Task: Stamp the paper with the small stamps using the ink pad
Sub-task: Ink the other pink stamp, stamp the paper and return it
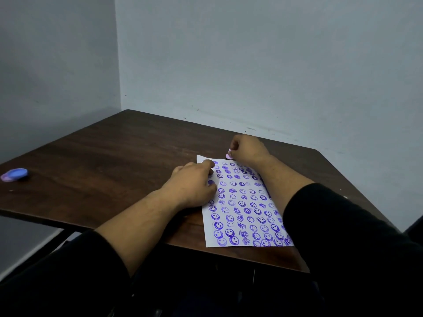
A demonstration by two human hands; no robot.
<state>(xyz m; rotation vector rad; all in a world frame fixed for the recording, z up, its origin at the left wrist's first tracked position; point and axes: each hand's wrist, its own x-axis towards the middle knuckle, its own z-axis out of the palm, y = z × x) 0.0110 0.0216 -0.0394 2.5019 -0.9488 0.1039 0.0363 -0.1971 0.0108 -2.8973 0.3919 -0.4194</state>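
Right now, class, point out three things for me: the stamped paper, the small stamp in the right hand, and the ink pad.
paper [246,210], head view, middle of the printed sheet.
small stamp [228,156], head view, pink body below the right fingers.
ink pad [15,174], head view, blue top face.

Plain bare room: dark wooden table [103,156] in corner, blank grey-blue walls [251,53]
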